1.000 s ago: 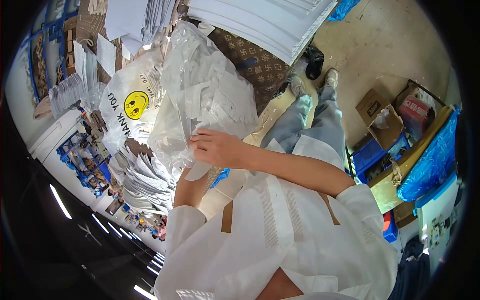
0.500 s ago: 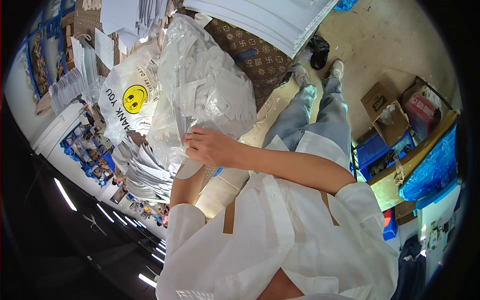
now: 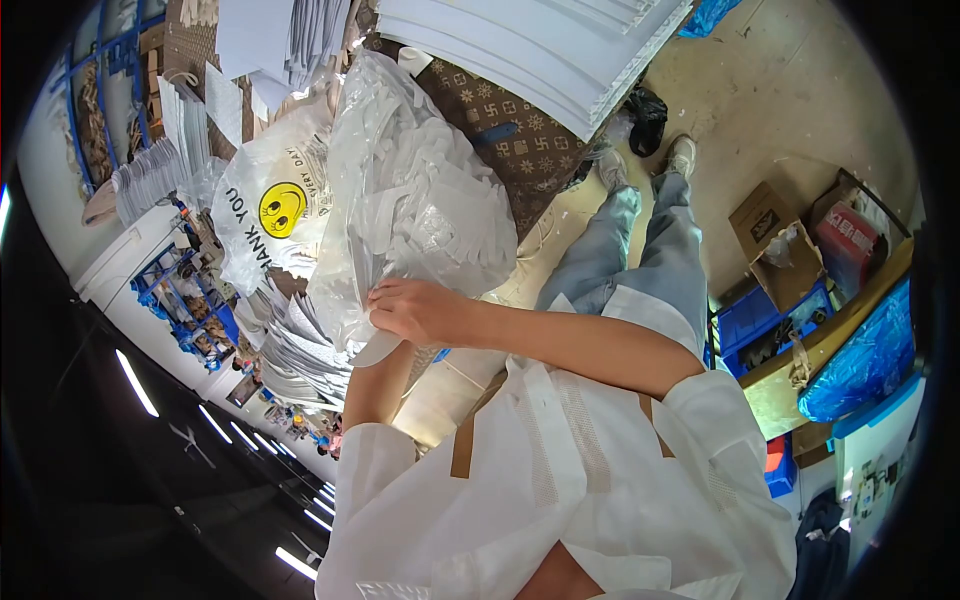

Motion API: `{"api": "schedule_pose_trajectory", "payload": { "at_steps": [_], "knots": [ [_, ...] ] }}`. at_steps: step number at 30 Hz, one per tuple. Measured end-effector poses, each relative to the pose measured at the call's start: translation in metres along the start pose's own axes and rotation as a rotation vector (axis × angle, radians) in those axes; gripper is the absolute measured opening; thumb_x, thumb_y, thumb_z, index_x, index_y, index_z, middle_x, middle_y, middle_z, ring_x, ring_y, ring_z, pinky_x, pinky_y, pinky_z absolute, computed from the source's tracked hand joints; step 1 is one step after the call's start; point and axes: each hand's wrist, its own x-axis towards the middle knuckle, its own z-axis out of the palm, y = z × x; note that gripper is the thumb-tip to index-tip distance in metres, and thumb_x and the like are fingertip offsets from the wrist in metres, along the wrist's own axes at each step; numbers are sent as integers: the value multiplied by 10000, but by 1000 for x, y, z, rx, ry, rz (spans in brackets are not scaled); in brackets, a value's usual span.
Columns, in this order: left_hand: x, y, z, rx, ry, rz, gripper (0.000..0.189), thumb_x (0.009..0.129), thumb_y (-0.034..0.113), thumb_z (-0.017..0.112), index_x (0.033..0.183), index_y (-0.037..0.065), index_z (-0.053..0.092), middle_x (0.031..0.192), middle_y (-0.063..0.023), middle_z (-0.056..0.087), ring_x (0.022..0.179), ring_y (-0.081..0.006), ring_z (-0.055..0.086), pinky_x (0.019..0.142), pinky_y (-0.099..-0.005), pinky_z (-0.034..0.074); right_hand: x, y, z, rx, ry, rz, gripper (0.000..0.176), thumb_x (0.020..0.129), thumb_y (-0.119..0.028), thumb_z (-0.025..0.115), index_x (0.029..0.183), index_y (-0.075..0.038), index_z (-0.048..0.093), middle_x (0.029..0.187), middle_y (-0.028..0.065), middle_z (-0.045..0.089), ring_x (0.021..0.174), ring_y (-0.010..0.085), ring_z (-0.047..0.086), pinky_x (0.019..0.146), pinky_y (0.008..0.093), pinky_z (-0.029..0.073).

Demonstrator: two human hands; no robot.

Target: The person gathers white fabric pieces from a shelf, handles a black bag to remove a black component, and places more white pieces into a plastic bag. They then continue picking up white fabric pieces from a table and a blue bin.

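My right hand [image 3: 418,312] reaches across in front of my body, its fingers curled together at the near edge of a clear plastic bag [image 3: 395,215]. Many white flat pieces with rounded ends fill the bag. What the fingertips pinch is hidden. One white rounded piece [image 3: 375,351] sticks out below the hand, over my left wrist. My left forearm [image 3: 378,385] comes up beneath it, and the left hand is out of sight behind the right hand and the white piece. Beside the bag lies a white plastic bag [image 3: 245,215] printed with a yellow smiley face.
Stacked white sheets [image 3: 540,50] rest on a brown patterned cloth [image 3: 500,125] ahead. More white pieces [image 3: 305,350] lie in a pile on the left. To the right are an open cardboard box [image 3: 785,255], a blue crate [image 3: 745,318] and a blue plastic bag [image 3: 865,355].
The whole view has shifted slightly right and down. My right hand's fingers look more tightly bent, staying at the bag's edge beside the white rounded piece.
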Motion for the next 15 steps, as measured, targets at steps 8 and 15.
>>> {"api": "schedule_pose_trajectory", "payload": {
  "at_steps": [8, 15],
  "knots": [
    [13, 13, 4, -196, 4, -41, 497, 904, 248, 546, 1354, 68, 435, 1353, -124, 486, 1231, -259, 473, 1020, -418, 365, -20, -10, -39, 276, -218, 152, 212, 755, 14, 593, 966, 12, 571, 1036, 141, 621, 1067, 312, 587, 989, 389, 443],
    [10, 40, 8, -1819, -5, -184, 499, 910, 260, 538, 1359, 71, 431, 1364, -124, 480, 1237, -259, 470, 1026, -420, 359, -48, -44, -145, 114, -4, 609, 202, 903, -44, 556, 1096, -7, 604, 1222, 128, 611, 1129, 223, 585, 952, 319, 437]
  ]
}}
